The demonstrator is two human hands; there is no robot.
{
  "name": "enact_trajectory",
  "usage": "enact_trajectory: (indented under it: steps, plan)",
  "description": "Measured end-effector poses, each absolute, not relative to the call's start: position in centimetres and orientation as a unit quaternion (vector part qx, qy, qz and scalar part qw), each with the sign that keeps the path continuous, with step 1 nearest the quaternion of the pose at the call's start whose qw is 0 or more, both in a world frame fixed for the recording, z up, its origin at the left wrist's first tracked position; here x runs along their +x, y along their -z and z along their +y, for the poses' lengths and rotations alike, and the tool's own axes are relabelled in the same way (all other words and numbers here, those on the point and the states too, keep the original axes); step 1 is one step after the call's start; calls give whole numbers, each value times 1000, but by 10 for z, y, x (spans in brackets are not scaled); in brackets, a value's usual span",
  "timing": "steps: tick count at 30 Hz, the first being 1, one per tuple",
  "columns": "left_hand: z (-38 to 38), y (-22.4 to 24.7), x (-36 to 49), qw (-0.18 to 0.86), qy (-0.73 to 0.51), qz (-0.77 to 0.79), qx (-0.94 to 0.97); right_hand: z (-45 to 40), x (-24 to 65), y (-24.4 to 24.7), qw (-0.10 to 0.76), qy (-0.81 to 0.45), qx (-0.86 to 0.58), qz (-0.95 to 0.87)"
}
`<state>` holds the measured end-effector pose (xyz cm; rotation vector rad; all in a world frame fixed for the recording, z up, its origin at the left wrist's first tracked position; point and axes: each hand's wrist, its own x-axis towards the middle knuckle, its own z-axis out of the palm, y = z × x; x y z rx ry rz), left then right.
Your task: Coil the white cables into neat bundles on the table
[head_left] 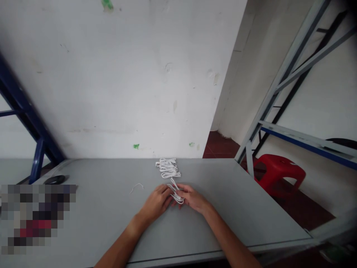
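Note:
A coiled white cable (177, 198) is held between my two hands, low over the grey table (237, 208). My right hand (192, 197) is closed around its right side, thumb on top of the loops. On the left side of the coil, my left hand (158, 199) has its fingers bent against the loops; its fingertips are partly hidden. Just beyond my hands lie several bundled white cables (169, 168) in a row toward the wall. A short thin white string (136, 187) lies loose on the table to the left of my left hand.
A black computer mouse (55, 180) rests near the table's left edge, beside a blurred-out patch. Blue metal posts (41, 149) rise at the left and a grey frame (259, 123) at the right. A red plastic stool (276, 173) stands beyond the right edge. A white wall (125, 82) backs the table.

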<state>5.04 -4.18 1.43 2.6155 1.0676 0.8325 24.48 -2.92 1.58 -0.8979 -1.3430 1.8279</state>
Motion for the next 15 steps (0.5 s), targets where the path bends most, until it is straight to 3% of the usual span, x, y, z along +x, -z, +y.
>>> enact_trajectory:
  steps: [7,15]
  plan:
    - [-47,-19,49,182,-316,378,851,-28,248,-18,367,-669,-401,-507]
    - [-49,-26,51,253,-316,352,844,-25,249,-13,409,-697,-359,-467]
